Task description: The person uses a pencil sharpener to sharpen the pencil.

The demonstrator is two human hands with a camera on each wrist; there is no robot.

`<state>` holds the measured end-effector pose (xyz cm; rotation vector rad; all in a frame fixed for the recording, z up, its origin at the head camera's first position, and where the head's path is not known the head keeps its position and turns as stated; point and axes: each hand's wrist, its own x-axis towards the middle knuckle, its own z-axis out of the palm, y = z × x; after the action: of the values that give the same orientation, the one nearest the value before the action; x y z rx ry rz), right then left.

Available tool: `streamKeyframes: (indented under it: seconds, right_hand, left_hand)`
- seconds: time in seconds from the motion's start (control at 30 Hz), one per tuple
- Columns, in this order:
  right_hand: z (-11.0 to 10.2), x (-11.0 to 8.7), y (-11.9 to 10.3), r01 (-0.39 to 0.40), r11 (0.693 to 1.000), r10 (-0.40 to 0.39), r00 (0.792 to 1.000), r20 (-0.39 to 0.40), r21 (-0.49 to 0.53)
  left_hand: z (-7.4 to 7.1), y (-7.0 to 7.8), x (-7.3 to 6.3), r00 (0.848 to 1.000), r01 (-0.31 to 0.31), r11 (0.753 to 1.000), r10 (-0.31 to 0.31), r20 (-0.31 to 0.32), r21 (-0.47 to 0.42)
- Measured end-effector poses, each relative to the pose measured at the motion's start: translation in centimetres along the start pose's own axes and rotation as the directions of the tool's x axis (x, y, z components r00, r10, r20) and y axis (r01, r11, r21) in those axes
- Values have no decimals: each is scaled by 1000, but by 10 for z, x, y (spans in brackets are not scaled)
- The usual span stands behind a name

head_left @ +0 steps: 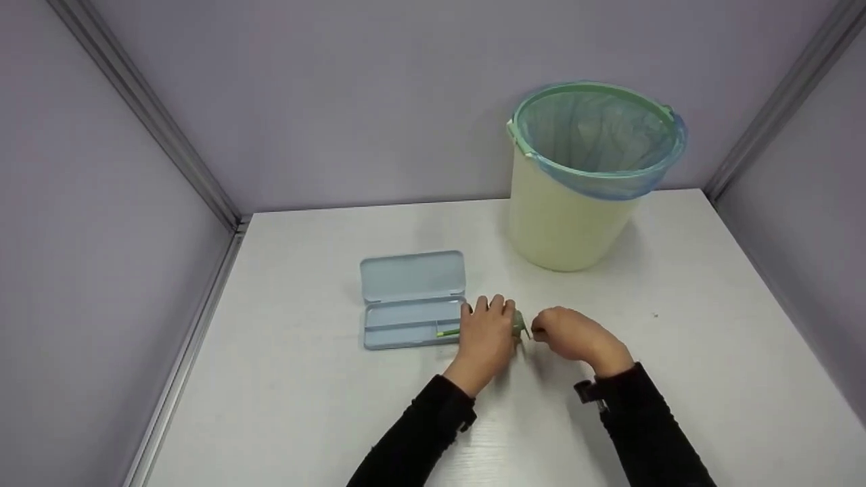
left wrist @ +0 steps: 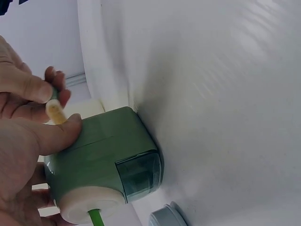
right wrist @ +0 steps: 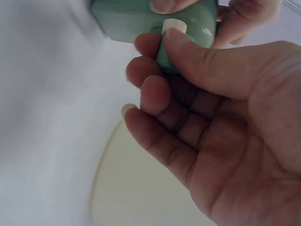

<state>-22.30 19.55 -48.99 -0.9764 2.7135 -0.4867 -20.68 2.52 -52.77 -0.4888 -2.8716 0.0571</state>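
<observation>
A green crank pencil sharpener [left wrist: 101, 141] has a dark see-through shavings drawer and a pale round front. From that front sticks a green pencil [head_left: 448, 333], which overlaps the open case in the head view. My left hand [head_left: 487, 338] grips the sharpener's body, its thumb showing on the green side in the left wrist view. On the crank's green knob [right wrist: 164, 60], the thumb and forefinger of my right hand [head_left: 574, 335] pinch. The other right fingers curl loosely. In the head view, my left hand hides most of the sharpener.
Left of the hands, a light blue pencil case [head_left: 411, 276] lies with its lid open, showing a divided tray. A cream bin [head_left: 565, 223] with a green rim and blue liner stands at the back right of the white table [head_left: 298, 379]. Walls surround the back and sides.
</observation>
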Motion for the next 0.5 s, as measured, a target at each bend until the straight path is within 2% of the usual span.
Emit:
streamKeyframes:
  seconds: [0.13,0.5]
  right_hand:
    - [-2,0,-2,8,1000,-9,1000,-30,-12]
    - [-3,-1,-2,-9,1000,7,995,-98,-30]
  left_hand:
    - [1,-1,0,1000,10,1000,-10,-4,-3]
    - [0,0,1,1000,-12,1000,12,-7,-4]
